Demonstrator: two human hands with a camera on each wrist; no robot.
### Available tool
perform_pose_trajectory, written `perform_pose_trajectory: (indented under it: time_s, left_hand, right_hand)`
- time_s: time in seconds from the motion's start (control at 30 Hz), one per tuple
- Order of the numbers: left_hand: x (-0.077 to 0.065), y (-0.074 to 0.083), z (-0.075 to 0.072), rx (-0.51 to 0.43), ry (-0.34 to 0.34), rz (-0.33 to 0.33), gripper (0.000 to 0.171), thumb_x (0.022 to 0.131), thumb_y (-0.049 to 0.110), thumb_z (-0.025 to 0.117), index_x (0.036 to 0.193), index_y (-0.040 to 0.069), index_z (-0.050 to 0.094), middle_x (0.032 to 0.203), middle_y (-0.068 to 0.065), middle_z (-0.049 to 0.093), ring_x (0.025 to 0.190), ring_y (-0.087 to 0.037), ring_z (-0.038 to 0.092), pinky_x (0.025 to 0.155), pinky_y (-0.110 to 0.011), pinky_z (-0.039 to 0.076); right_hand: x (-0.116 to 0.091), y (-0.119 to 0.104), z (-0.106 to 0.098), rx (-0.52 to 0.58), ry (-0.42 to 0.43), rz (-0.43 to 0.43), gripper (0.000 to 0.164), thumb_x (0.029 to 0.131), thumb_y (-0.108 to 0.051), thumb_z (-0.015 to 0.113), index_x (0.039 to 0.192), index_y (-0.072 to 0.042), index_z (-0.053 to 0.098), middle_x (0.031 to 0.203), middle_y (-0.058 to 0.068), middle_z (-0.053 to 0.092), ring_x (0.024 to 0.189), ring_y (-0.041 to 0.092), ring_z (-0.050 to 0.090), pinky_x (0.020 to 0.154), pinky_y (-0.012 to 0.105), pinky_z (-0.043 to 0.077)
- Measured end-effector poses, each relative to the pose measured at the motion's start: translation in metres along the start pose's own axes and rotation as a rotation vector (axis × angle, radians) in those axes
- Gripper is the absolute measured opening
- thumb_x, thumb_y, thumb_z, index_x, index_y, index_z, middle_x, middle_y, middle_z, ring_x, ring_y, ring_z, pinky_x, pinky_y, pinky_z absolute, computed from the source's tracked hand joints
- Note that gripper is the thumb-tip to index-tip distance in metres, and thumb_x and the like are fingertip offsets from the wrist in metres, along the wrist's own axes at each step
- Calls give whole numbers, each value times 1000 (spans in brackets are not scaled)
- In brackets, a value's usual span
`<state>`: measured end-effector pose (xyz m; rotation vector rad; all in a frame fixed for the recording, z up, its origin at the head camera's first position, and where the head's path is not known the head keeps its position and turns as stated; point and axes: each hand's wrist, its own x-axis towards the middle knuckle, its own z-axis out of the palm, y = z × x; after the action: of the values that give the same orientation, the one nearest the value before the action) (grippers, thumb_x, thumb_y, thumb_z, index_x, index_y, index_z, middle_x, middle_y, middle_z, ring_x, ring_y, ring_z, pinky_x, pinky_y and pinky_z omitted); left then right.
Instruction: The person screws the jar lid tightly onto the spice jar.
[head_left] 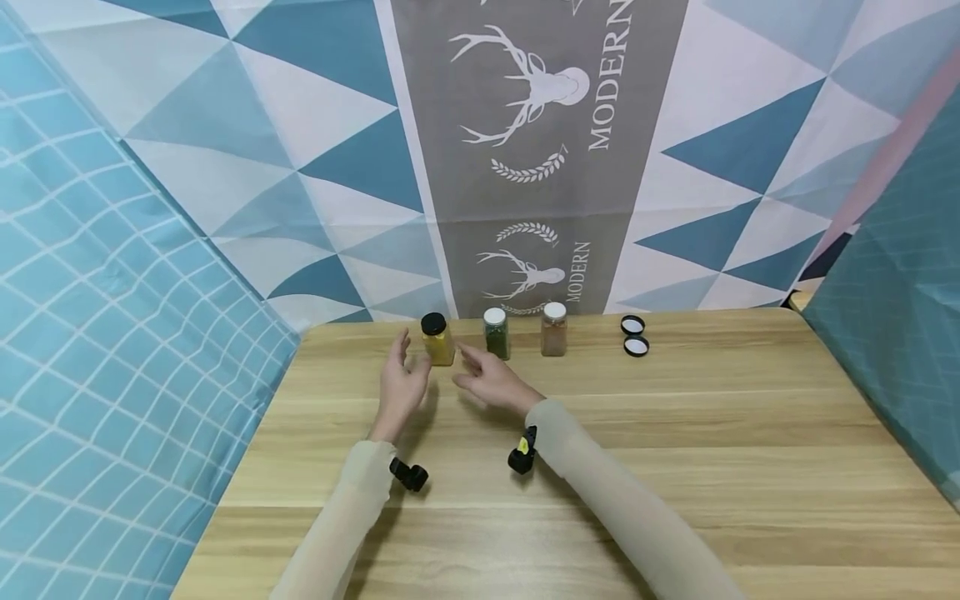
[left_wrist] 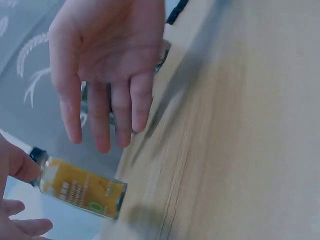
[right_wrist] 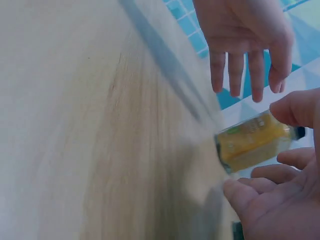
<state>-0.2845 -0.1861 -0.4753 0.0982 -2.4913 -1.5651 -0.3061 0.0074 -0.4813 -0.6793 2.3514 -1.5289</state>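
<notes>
Left hand [head_left: 402, 385] and right hand [head_left: 493, 381] flank a yellow jar [head_left: 439, 347].
Both are held wide, contact hard to judge; a green jar [head_left: 497, 338] stands nearby on the counter [head_left: 690, 433].

The left arm [head_left: 341, 512] and right arm [head_left: 630, 508] reach forward. The left hand [head_left: 402, 385] and right hand [head_left: 492, 380] stand apart, palms turned inward, fingers loosely extended.

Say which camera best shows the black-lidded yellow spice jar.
Left wrist view: the spice jar and its printed label show large, though the left thumb overlaps the lid. Head shows it small but upright; right wrist shows it blurred, partly behind the right thumb.
</notes>
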Motion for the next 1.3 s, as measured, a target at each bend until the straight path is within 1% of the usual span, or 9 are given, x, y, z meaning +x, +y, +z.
perform_pose_trajectory:
  time_s: [0.17,0.27,0.43,0.53,0.63,0.77,0.97,1.2,1.3]
  left_hand:
    - [-16,8,-3,100,43,113,74,99,23,63,163,14,27,167,-13,32,154,-37,29,126,-59,28]
    - [-26,13,-3,142,34,177,77,98,26,66,163,11,27,167,-14,32,154,-35,31,127,-56,28]
    - [-43,17,-4,232,-44,270,82,97,28,70,162,4,27,166,-20,31,153,-38,31,127,-56,29]
    - [-53,16,-3,296,-97,298,84,96,31,71,162,3,26,167,-20,29,154,-38,30,127,-55,29]
    - [-59,16,0,333,-131,323,86,96,34,71,162,4,26,168,-18,29,154,-35,31,127,-51,29]
    - [-59,20,5,337,-148,341,85,97,37,70,163,5,27,167,-16,31,154,-33,33,127,-49,30]
    - [-52,32,26,243,-190,336,87,96,37,71,163,7,25,167,-15,32,151,-36,35,126,-52,32]
    - [-43,34,47,167,-242,254,86,98,40,69,165,13,22,167,-15,32,151,-38,35,124,-55,34]
    - [-37,32,54,138,-266,228,86,99,38,69,165,12,21,168,-15,28,153,-37,32,125,-55,33]
  right_hand:
    - [-21,-6,-12,-4,-42,-32,74,104,-27,62,165,-14,22,166,17,32,147,40,43,122,46,40]
    - [-37,-10,-19,-72,-61,-48,76,103,-31,64,166,-19,22,166,15,33,147,39,43,121,46,41]
    - [-71,-7,-31,-161,-38,-48,77,101,-36,67,165,-21,26,166,8,35,147,34,44,121,45,42]
    - [-92,-2,-40,-157,-1,-33,78,100,-37,69,164,-21,28,166,8,36,148,35,42,120,47,42]
    - [-111,5,-51,-170,52,-17,79,99,-37,70,164,-21,28,165,8,37,148,36,42,119,50,42]
    - [-130,13,-62,-221,128,-24,81,98,-40,71,164,-22,27,165,9,37,147,37,43,121,55,38]
    - [-145,18,-71,-293,218,-41,84,96,-44,72,165,-25,26,165,10,36,146,38,43,120,57,38]
    - [-154,22,-68,-290,246,-24,86,95,-54,70,164,-31,25,168,9,32,151,34,37,123,56,34]
    - [-156,23,-67,-289,258,-16,86,95,-55,70,164,-33,24,168,8,32,151,34,37,123,56,35]
